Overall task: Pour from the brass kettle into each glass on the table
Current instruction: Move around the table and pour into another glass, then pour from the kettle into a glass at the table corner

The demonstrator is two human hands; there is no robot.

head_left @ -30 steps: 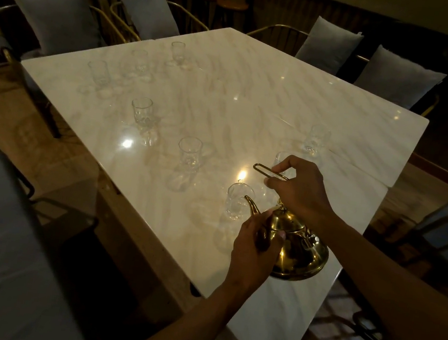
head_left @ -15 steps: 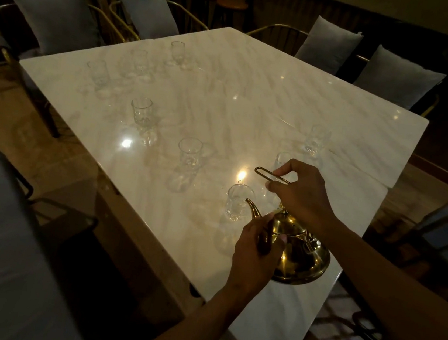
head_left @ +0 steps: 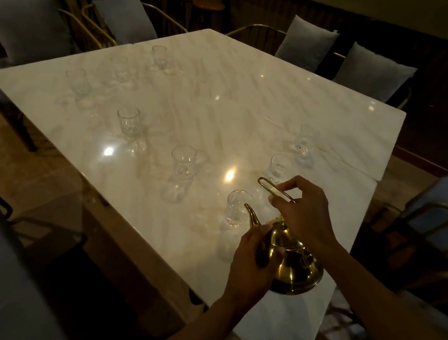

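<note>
So right hand (head_left: 304,208) pinches the brass kettle (head_left: 295,259) handle, left hand (head_left: 253,258) seemingly cups its side, spout near a glass (head_left: 236,208).

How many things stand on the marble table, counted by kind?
Glasses: 8
Brass kettle: 1
Total: 9

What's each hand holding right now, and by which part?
Both hold the brass kettle. The right hand pinches its wire handle from above; the left hand grips the body just below the spout.
</note>
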